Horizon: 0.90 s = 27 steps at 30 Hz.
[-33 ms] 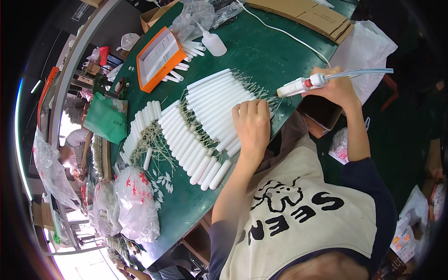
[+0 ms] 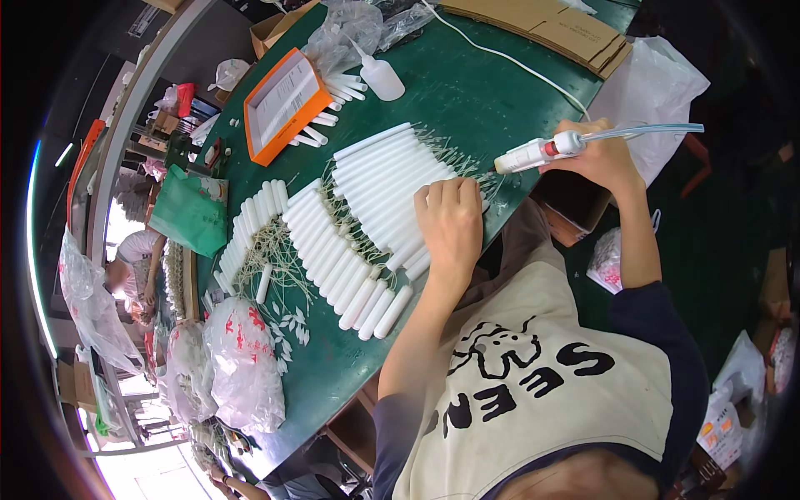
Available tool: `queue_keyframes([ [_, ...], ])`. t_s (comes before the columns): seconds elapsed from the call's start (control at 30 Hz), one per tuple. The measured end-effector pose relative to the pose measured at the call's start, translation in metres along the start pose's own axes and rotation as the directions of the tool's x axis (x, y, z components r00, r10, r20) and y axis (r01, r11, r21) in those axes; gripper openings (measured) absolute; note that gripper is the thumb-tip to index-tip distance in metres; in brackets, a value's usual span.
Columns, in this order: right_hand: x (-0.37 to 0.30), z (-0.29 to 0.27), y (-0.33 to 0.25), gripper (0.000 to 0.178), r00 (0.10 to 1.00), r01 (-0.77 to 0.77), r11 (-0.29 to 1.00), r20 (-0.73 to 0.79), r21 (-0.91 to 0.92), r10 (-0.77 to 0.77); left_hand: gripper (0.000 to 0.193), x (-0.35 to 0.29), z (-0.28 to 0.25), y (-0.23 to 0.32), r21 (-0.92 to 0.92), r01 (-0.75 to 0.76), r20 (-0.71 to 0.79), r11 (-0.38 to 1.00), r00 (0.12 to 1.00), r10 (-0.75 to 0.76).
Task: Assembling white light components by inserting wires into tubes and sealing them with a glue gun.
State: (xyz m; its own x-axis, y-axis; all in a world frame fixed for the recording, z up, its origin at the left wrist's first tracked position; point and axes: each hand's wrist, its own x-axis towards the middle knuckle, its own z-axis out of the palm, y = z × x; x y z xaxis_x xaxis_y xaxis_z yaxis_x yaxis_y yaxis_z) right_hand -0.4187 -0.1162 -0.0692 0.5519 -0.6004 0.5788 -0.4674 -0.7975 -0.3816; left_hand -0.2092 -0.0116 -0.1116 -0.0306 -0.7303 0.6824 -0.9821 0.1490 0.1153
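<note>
My right hand (image 2: 602, 158) is wrapped round a white hot glue gun (image 2: 533, 155), with a clear glue stick sticking out of its rear end. The gun's nozzle points left, over the wire ends at the right side of a row of white tubes (image 2: 379, 179). On the near right part of that row lies my left hand (image 2: 450, 218), fingers curled down onto a tube; their tips are partly hidden. Thin wires (image 2: 454, 154) fan out from the tubes' right ends. Closer to the table's front edge, a second row of white tubes (image 2: 325, 258) lies side by side, wires at its far end.
Farther left are more tubes (image 2: 250, 208) with tangled wires, and small white pieces (image 2: 290, 329). An orange box (image 2: 258, 137), a squeeze bottle (image 2: 383, 79) and flat cardboard (image 2: 542, 29) lie at the back. Plastic bags (image 2: 246, 367) hang by the left edge; a person (image 2: 137, 258) is beyond.
</note>
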Motion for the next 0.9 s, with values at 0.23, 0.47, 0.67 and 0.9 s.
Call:
queue_keyframes([
  [0.23,0.000,-0.001,-0.003,0.038,1.000,0.018,0.999,-0.003,0.045,-0.018,0.006,-0.001,0.001,-0.001,0.004,0.010,0.001,1.000,1.000,-0.010],
  [0.47,-0.002,-0.001,-0.001,0.037,0.999,0.037,0.999,-0.021,-0.008,-0.037,0.003,0.000,0.000,0.000,-0.012,0.039,-0.012,0.999,0.999,-0.039],
  [0.67,-0.006,0.003,0.006,0.032,1.000,0.013,0.999,-0.015,0.037,-0.013,0.003,0.000,-0.001,0.000,-0.113,0.105,0.010,0.988,0.994,-0.104],
  [0.9,-0.016,0.013,0.016,0.032,0.998,-0.052,0.992,-0.031,0.119,0.056,0.003,0.001,-0.001,0.001,-0.201,0.117,-0.017,0.973,0.992,-0.123],
])
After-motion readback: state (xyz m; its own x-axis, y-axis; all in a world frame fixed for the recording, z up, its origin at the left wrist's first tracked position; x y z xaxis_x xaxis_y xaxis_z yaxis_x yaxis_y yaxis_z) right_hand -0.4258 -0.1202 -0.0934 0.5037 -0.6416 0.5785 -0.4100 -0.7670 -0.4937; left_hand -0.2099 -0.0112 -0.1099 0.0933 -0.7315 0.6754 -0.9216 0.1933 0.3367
